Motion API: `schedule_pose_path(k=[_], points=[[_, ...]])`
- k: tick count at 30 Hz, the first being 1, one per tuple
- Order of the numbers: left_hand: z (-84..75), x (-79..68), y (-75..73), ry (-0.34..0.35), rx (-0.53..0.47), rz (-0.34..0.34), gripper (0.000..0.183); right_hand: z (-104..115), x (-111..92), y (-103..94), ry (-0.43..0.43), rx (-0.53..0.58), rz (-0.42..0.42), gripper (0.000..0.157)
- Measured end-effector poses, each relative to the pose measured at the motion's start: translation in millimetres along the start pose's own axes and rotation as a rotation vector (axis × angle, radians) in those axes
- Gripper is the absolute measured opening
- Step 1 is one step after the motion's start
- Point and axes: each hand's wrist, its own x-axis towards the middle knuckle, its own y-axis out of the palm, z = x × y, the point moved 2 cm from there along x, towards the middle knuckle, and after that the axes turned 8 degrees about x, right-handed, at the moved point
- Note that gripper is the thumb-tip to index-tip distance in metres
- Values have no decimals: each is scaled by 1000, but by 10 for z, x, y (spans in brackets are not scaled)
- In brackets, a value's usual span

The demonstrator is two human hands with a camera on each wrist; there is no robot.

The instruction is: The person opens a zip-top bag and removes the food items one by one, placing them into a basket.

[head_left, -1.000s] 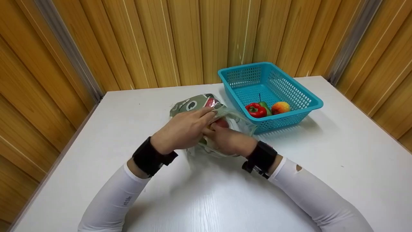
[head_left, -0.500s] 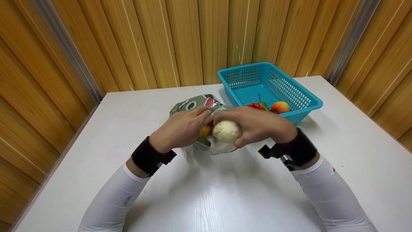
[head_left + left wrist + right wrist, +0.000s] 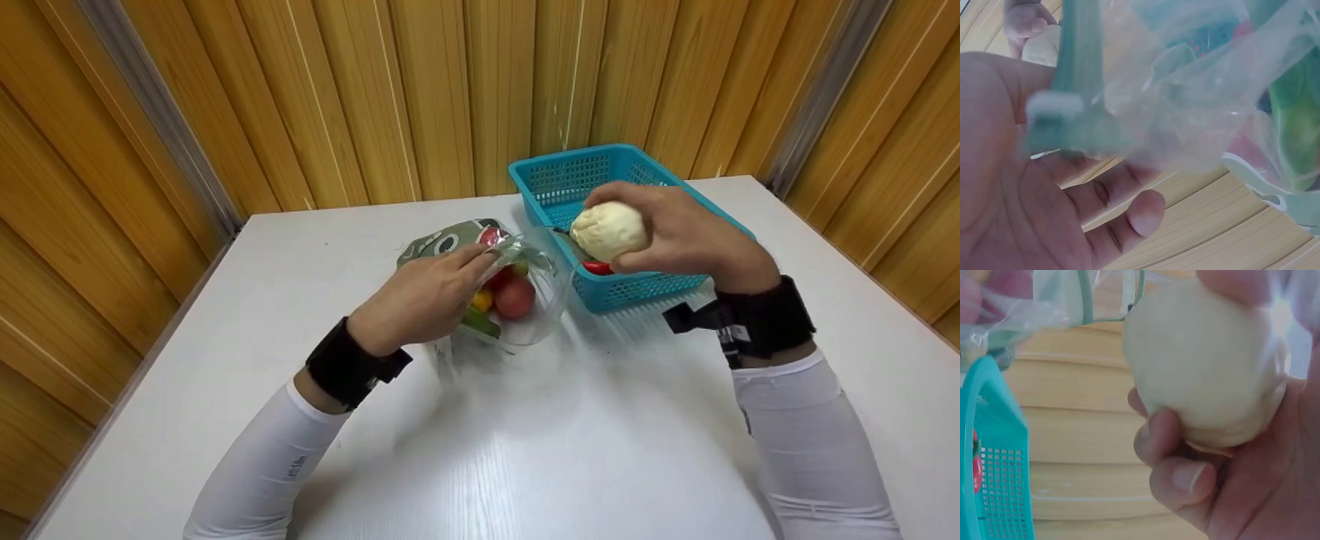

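My right hand [image 3: 675, 232] grips a cream-white lumpy ball [image 3: 609, 231], fingers curled round it, above the near left part of the blue basket [image 3: 667, 285]. The same ball [image 3: 1202, 365] fills much of the right wrist view; its exact kind is unclear. My left hand [image 3: 420, 300] holds the rim of a clear plastic bag [image 3: 551, 315] with a green cartoon print. Inside the bag lie a round red fruit [image 3: 515, 298], an orange-yellow fruit [image 3: 482, 300] and a long green vegetable [image 3: 480, 322]. The left wrist view shows the bag's greenish edge [image 3: 1078, 62] against the left hand [image 3: 1022, 180].
In the basket, a red pepper [image 3: 598, 268] shows below the ball; the right hand hides other contents. The basket stands at the back right of the white table [image 3: 480, 465]. Wood-patterned walls [image 3: 435, 97] enclose its far side and both flanks.
The right hand has come out of the bag with the cream-white ball and moved right, up over the basket. The left hand stays at the bag's rim.
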Motion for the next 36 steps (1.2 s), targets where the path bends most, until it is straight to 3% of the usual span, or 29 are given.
schedule_pose_path(k=[9, 15, 21, 28, 36], points=[[25, 8, -14, -4, -7, -29, 50, -35, -119, -190, 156, 10, 29, 63], [34, 7, -11, -3, -19, -42, 48, -122, -136, -295, 287, -74, -71, 60], [35, 4, -2, 21, 10, -58, 46, -594, -143, -379, 474, -160, -137, 70], [26, -1, 31, 35, 11, -62, 42, -1238, -218, -302, 602, -206, -36, 72], [14, 15, 8, 27, 5, -45, 47, -1425, -221, -226, 662, -225, -34, 62]])
